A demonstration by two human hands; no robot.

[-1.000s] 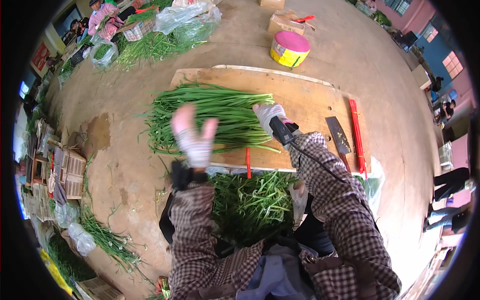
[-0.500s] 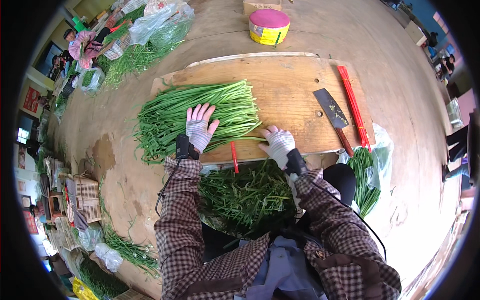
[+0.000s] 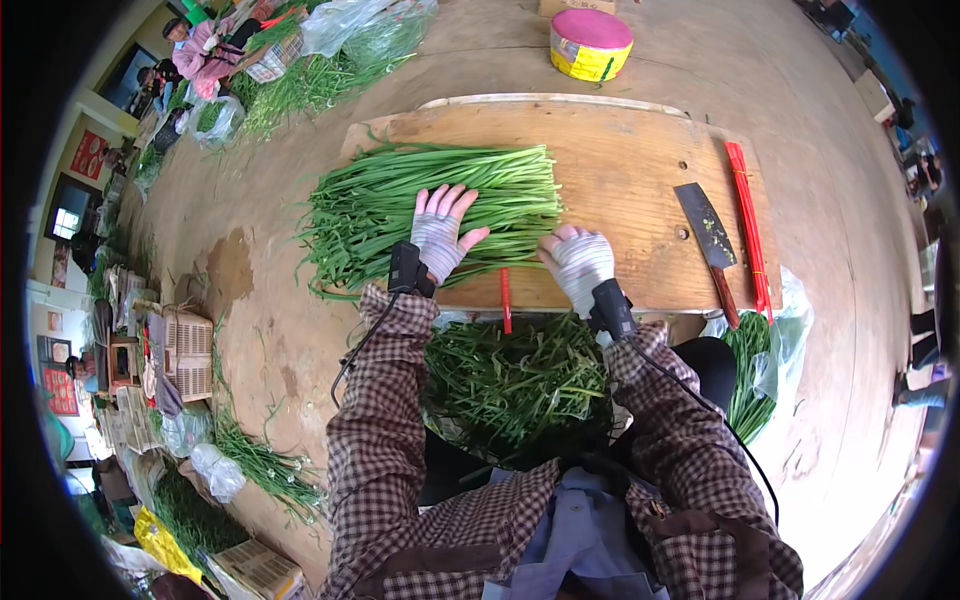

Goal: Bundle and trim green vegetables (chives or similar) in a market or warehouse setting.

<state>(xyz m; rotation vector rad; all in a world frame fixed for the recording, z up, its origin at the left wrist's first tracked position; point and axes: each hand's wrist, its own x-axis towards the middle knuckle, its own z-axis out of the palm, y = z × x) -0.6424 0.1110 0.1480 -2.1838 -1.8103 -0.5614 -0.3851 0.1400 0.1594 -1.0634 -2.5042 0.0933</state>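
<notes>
A thick pile of long green chives [image 3: 360, 205] lies across the wooden board, pale cut ends to the right. My left hand [image 3: 440, 225] rests flat on the pile, fingers stretched and thumb apart, with a striped wrap around the palm. At the near corner of the cut ends is my right hand [image 3: 580, 260], wrapped likewise. Its fingers are curled in, and their tips are hidden, so what they hold cannot be made out. Between my hands, a red strip [image 3: 506, 300] sticks out from under the chives over the board's near edge.
On the wooden board [image 3: 630, 150], a cleaver [image 3: 707, 230] and a bundle of red strips [image 3: 748, 225] lie at right. Loose greens [image 3: 520, 385] fill a container below the near edge. A bag of chives [image 3: 750, 370] stands at right; a round pink-topped stool [image 3: 591, 45] stands beyond.
My right hand has moved up from the stalks at the near edge to the cut ends, its fingers curling in more. My left hand stays on the pile. The whole view has shifted.
</notes>
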